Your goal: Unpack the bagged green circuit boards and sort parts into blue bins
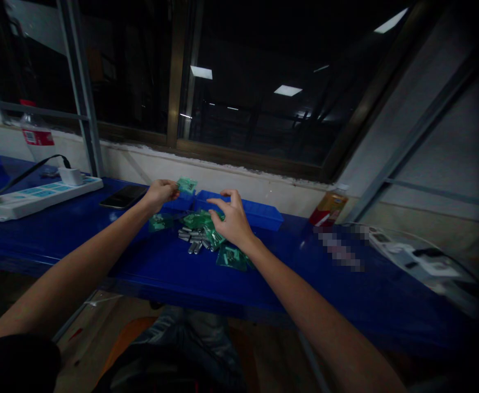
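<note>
Between its fingertips my left hand [162, 195] pinches a small green plastic bag [187, 185] with something inside that is too small to make out. My right hand [235, 219] hangs over the pile with its fingers spread and nothing visible in them. Beneath it lies a heap of green plastic bags [198, 220]. Several short silvery metal cylinders [195, 247] lie loose in front of the heap. One more filled green bag [231, 256] rests near my right wrist, and another [160, 221] lies left of the heap.
Blue bins [259, 213] stand behind the pile on the blue table [161, 267]. To the left are a black phone [123, 196], a white power strip [46, 196] and a red-capped bottle [36, 134]. A bottle of amber liquid [330, 206] and another power strip [431, 262] are on the right.
</note>
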Tool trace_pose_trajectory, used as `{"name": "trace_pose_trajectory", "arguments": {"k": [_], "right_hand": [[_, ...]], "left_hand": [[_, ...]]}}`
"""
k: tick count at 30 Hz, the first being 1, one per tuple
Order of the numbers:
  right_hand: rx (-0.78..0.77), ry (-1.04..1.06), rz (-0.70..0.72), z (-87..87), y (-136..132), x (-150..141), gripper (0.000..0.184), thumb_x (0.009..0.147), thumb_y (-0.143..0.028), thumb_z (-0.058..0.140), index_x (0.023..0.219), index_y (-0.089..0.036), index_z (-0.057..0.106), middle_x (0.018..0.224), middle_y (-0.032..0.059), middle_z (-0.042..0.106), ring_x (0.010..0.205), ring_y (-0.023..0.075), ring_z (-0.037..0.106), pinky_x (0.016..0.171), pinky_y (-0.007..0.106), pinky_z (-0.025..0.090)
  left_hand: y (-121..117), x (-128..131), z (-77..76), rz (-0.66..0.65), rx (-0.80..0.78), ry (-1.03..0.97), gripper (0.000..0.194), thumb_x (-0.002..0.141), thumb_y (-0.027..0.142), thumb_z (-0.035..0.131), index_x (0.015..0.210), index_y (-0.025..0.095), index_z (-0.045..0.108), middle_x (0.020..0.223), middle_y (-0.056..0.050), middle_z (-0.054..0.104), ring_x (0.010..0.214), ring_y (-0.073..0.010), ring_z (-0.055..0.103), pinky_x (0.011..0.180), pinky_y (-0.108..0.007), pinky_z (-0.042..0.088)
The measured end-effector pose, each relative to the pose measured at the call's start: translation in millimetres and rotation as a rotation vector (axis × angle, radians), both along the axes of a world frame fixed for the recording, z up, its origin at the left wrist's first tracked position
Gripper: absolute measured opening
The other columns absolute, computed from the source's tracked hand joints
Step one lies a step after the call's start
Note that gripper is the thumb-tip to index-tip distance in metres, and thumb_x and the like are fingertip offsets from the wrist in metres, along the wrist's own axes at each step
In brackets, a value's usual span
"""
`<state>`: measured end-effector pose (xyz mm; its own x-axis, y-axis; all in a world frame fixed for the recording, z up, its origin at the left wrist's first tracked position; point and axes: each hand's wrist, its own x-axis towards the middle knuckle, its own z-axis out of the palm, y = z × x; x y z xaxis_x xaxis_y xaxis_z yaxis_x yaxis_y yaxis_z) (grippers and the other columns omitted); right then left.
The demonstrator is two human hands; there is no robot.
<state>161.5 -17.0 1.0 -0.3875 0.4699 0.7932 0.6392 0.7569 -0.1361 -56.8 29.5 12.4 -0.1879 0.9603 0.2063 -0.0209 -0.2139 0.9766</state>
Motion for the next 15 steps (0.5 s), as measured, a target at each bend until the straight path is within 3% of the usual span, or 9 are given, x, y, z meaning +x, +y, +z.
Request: {"name": "trace_pose_trajectory", "arguments": {"k": [3, 7, 11, 13, 15], "right_hand": [[-0.014, 0.002, -0.018, -1.9, 2, 0, 0.024, 0.079, -0.024, 0.053, 0.100, -0.024, 0.064, 0.108, 0.0101, 0.040, 0.108, 0.0241, 0.044, 0.090, 0.044, 0.042], [-0.023, 0.006, -0.023, -3.4, 4, 0, 0.023, 0.079, -0.025, 0.053, 0.099, -0.022, 0.064, 0.108, 0.0108, 0.039, 0.109, 0.0243, 0.043, 0.093, 0.044, 0.041], [-0.037, 0.002, -0.030, -4.0, 3, 0, 0.022, 0.079, -0.027, 0.053, 0.098, -0.023, 0.064, 0.108, 0.0104, 0.039, 0.109, 0.0251, 0.043, 0.092, 0.046, 0.041], [-0.035, -0.006, -0.032, -4.0, 3, 0, 0.022, 0.079, -0.028, 0.053, 0.098, -0.022, 0.064, 0.108, 0.0105, 0.039, 0.109, 0.0250, 0.043, 0.093, 0.045, 0.040], [-0.034, -0.017, -0.035, -3.7, 3, 0, 0.023, 0.079, -0.029, 0.054, 0.098, -0.021, 0.064, 0.108, 0.0107, 0.039, 0.108, 0.0248, 0.043, 0.093, 0.045, 0.040]], "left_hand": [[8, -16, -1.8, 0.110, -0.057, -0.050, 0.012, 0.070, 0.014, 0.060, 0.062, 0.015, 0.050, 0.054, 0.001, 0.051, 0.052, -0.0080, 0.049, 0.059, -0.023, 0.044], [5, -30, 2.4, 0.170, -0.145, 0.053, 0.017, 0.076, 0.021, 0.058, 0.062, 0.014, 0.050, 0.052, 0.000, 0.050, 0.053, -0.0103, 0.051, 0.059, -0.023, 0.043], [-8, -45, 13.8, 0.226, -0.063, 0.411, 0.026, 0.069, 0.034, 0.067, 0.058, 0.014, 0.054, 0.047, 0.001, 0.047, 0.052, -0.0122, 0.049, 0.054, -0.021, 0.037], [-13, -52, 17.3, 0.111, -0.075, 0.597, 0.023, 0.063, 0.032, 0.070, 0.057, 0.014, 0.058, 0.047, 0.001, 0.049, 0.052, -0.0131, 0.049, 0.051, -0.020, 0.035], [-15, -58, 15.6, -0.083, -0.205, 0.653, 0.017, 0.055, 0.025, 0.074, 0.058, 0.015, 0.061, 0.050, 0.000, 0.055, 0.053, -0.0148, 0.051, 0.049, -0.019, 0.035]]}}
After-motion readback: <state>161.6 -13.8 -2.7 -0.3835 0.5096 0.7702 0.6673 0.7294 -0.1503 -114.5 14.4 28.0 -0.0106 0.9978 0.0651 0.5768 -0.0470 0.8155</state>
